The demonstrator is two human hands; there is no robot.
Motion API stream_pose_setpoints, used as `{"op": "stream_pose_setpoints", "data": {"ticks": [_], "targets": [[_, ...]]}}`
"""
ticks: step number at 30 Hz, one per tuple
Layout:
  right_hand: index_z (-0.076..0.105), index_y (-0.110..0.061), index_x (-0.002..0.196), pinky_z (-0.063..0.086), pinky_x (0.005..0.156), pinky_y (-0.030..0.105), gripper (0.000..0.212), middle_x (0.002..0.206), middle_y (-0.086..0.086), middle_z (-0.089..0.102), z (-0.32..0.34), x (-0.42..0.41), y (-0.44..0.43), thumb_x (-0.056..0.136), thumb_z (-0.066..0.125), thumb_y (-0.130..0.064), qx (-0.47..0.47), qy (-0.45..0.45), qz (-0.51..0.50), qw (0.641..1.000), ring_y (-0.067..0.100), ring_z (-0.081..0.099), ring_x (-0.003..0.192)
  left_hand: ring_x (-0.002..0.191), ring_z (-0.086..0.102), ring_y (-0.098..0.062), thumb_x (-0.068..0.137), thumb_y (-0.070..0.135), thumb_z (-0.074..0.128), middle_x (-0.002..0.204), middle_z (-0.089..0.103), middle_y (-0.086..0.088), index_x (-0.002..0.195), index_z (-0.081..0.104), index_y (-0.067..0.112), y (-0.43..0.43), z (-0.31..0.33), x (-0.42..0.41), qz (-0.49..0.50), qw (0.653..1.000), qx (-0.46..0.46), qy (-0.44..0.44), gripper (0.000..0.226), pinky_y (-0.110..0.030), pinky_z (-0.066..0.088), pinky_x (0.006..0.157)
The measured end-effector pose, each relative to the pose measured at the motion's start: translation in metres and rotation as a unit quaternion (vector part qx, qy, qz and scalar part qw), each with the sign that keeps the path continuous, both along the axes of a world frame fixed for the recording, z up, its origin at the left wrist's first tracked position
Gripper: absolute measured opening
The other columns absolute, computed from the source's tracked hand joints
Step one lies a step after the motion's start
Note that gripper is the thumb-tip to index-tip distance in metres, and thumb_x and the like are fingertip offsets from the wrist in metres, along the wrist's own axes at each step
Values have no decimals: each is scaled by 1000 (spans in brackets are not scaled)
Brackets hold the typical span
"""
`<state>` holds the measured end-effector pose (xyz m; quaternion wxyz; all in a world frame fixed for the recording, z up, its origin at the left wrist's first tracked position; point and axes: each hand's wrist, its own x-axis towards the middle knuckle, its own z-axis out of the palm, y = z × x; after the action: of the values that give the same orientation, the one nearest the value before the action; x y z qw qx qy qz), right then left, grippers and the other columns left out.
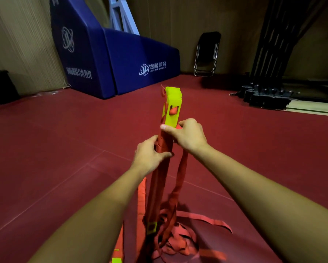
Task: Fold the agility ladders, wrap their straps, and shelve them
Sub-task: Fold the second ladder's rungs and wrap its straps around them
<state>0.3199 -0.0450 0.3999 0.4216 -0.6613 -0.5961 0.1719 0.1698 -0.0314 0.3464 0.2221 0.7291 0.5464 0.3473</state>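
Observation:
A bundle of yellow ladder rungs [172,105] is held upright in front of me, its lower part wound in red strap [164,143]. My left hand [150,155] grips the wrapped part of the bundle from the left. My right hand [186,134] holds the bundle just above it, thumb across the front at the edge of the yellow. Loose red strap [178,188] hangs from my hands and lies in a heap [180,242] on the floor by my feet. One yellow rung end [151,227] shows low down among the straps.
The floor [64,149] is dark red sports matting. A blue padded hoop base [121,59] stands at the back left. A folded black chair [206,54] leans on the back wall. Black metal framework on a wheeled base [267,95] stands at the right.

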Motion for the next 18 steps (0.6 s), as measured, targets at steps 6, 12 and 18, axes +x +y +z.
{"op": "stream_pose_setpoints", "data": {"ticks": [6, 12, 18], "targets": [[68, -12, 69, 52, 68, 36, 72, 74, 9, 69, -1, -7, -3, 62, 61, -83, -3, 11, -20, 1000, 33, 66, 81, 104, 62, -37, 76, 56, 72, 106, 64, -1, 112, 58, 36, -9, 5, 4, 58, 987, 33, 149, 43, -41, 49, 78], [54, -11, 55, 36, 59, 32, 55, 64, 12, 66, 3, -6, -5, 85, 67, -55, 19, 23, 28, 999, 33, 63, 72, 94, 66, -20, 66, 21, 64, 96, 70, 5, 109, 57, 33, -4, 11, 1, -96, 989, -101, -41, 45, -35, 53, 83], [52, -13, 52, 37, 59, 33, 54, 54, 3, 61, 3, -2, -2, 89, 65, -50, 51, 1, 53, 997, 28, 57, 60, 88, 61, -15, 72, 2, 81, 97, 67, -5, 111, 61, 26, 1, 5, -7, -158, 968, -135, -138, 50, -34, 50, 89]]}}
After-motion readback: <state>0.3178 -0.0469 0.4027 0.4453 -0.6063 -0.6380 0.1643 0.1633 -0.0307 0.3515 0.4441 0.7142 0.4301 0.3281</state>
